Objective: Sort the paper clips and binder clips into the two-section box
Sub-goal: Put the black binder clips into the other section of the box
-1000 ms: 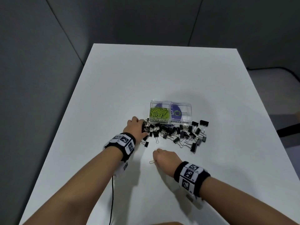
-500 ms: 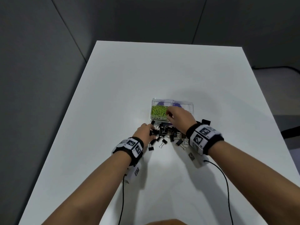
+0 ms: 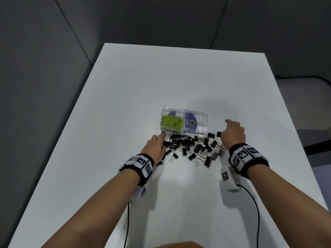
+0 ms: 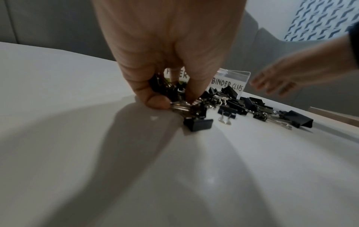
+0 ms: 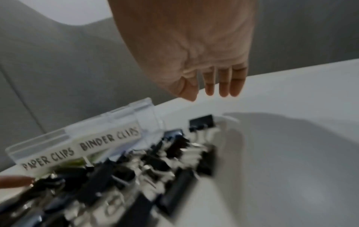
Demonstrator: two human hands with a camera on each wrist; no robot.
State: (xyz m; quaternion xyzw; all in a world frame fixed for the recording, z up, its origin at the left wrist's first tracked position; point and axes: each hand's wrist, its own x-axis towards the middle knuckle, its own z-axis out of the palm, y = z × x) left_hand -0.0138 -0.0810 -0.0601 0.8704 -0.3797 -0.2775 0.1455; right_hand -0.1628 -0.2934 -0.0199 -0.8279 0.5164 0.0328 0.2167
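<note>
A clear two-section box (image 3: 203,122) stands mid-table; its left section, labelled PAPER CLIPS, holds green paper clips (image 3: 172,121), and the right one is labelled BINDER CLIPS (image 5: 109,139). A heap of black binder clips (image 3: 194,148) lies on the table in front of the box. My left hand (image 3: 155,146) sits at the heap's left end, thumb and fingers pinching binder clips (image 4: 179,106) by their wire handles. My right hand (image 3: 232,132) hovers to the right of the box above the heap's right end, fingers straight (image 5: 223,86) and holding nothing.
The white table (image 3: 197,77) stretches far behind the box and down toward me. Grey wall panels surround it. Black cables (image 3: 258,215) trail from both wrist cameras along the near tabletop.
My right hand picked a paper clip off the near table, carried it over the box's left section, then swung right, empty. My left hand stayed at the heap's left end.
</note>
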